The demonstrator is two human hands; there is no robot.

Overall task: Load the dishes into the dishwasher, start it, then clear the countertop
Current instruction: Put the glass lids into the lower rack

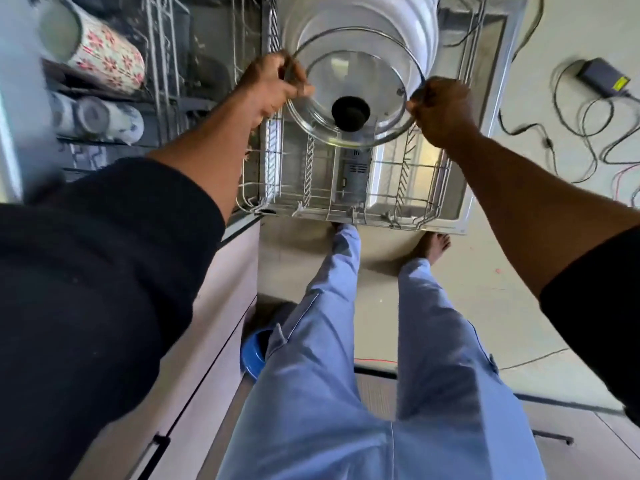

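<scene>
Our fingers (294, 88) of both the left hand (273, 84) and right hand (441, 107) clamp opposite rim edges of the glass lid (349, 98), held over the lower rack (332, 188). We judge it rigid, breakable, slick; the rim grip suits. White plates (398, 26) behind are cut off.

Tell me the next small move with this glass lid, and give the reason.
Probably lower the glass lid on edge into the lower rack, just in front of the white plates. Both the left hand and right hand grip its rim above empty tines.
</scene>
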